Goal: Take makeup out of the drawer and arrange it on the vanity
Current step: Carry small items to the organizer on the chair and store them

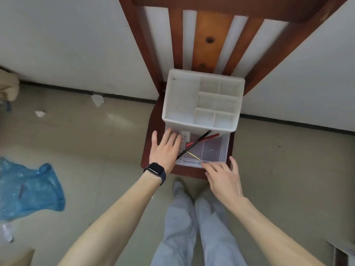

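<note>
"Where is the makeup?"
"I see a black pencil (pixel 194 144) in the open drawer (pixel 227 148), slanting near-left to far-right across a red pencil (pixel 210 136)."
"Hands?"
"Left hand (pixel 165 148) flat, fingers straight inside; right hand (pixel 222 179) spread at the front edge, holding nothing."

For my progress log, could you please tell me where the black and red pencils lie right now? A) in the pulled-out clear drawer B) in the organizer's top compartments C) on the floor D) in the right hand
A: the black pencil and the red pencil lie crossed inside the open clear drawer, below the white organizer.
</note>
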